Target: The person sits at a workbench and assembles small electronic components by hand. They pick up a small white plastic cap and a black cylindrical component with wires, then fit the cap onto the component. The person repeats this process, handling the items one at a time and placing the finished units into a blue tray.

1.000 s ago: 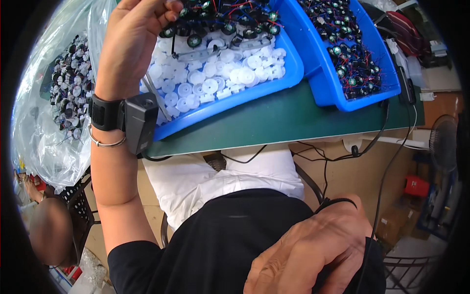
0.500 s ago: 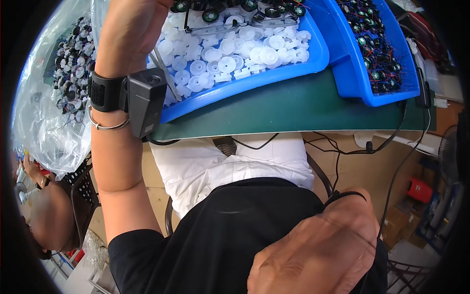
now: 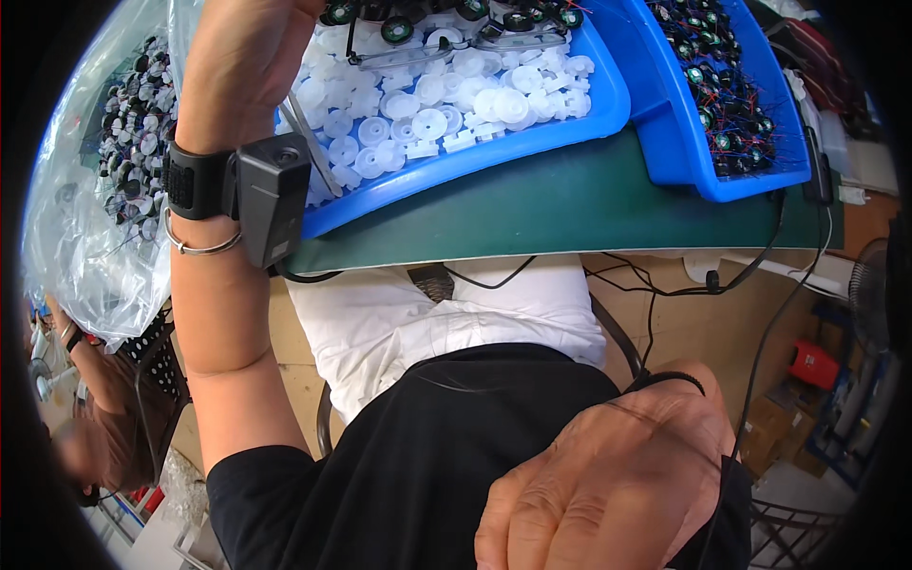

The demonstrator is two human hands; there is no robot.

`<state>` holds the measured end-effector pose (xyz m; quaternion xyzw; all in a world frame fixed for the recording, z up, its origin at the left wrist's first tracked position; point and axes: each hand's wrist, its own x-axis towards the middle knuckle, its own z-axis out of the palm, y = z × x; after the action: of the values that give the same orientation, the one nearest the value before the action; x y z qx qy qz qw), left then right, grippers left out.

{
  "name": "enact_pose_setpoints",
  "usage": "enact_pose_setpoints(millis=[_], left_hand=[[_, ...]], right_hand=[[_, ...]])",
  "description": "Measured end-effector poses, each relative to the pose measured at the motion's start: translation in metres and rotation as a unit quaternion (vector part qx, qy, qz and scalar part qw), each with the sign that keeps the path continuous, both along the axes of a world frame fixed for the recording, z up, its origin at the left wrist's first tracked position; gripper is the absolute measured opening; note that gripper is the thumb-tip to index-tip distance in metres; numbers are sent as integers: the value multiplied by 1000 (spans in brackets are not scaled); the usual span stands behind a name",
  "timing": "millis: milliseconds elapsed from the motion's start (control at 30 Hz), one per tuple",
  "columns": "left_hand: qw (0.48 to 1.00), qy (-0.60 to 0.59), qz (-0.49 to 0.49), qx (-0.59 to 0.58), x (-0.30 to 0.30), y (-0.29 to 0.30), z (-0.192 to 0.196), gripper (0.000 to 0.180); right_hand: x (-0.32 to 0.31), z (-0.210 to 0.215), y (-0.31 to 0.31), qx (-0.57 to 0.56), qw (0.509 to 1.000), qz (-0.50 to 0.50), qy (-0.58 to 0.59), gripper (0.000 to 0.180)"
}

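Note:
My left hand (image 3: 249, 66) reaches to the upper edge beside a blue tray (image 3: 380, 204); its fingers are cut off. Its wrist carries a black strap with a dark box-shaped device (image 3: 275, 199) and a metal bangle. White plastic wheel-shaped parts (image 3: 427, 119) fill the tray. Slim metal prongs, like tweezers (image 3: 312, 147), lie over them by my left wrist. Along the tray's top are small black round parts (image 3: 397, 30) and a thin wire frame resembling eyeglasses (image 3: 456, 55). My right hand (image 3: 608, 475) is raised close to the camera, back showing; its fingertips are out of view.
Another blue bin (image 3: 665, 161) at right holds wired black round parts (image 3: 727, 104). At left, a clear plastic bag (image 3: 81, 256) stands by more small parts (image 3: 138, 142). Black cables (image 3: 655, 290) hang off the green table (image 3: 494, 214). Another person (image 3: 114, 418) sits at lower left.
The view has shifted slightly, so the tray and left arm sit a little further left. My right hand has turned slightly and shows more finger. The other person has moved their arm.

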<state>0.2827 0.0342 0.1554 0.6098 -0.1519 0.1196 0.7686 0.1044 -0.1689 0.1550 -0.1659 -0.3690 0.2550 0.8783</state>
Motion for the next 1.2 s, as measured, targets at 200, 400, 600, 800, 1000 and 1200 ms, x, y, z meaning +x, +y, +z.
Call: enact_pose_setpoints(millis=[200,400,600,800,1000,1200], left_hand=[[998,40,-37,-16,-3,4,8,14],[998,47,-37,-27,3,5,3,10],[992,53,-106,-35,1,6,9,14],[995,60,-79,-7,2,6,4,17],[995,53,-82,32,2,6,5,18],[994,67,-78,29,-1,3,6,17]], right_hand=[[-2,-2,5,21,998,-36,-38,21],[-22,-3,-7,7,992,-88,90,20],[-4,-13,4,35,995,-5,-90,30],[-10,6,2,3,1000,11,-15,29],[-9,8,10,42,996,65,35,24],[0,9,8,22,996,-76,-48,15]])
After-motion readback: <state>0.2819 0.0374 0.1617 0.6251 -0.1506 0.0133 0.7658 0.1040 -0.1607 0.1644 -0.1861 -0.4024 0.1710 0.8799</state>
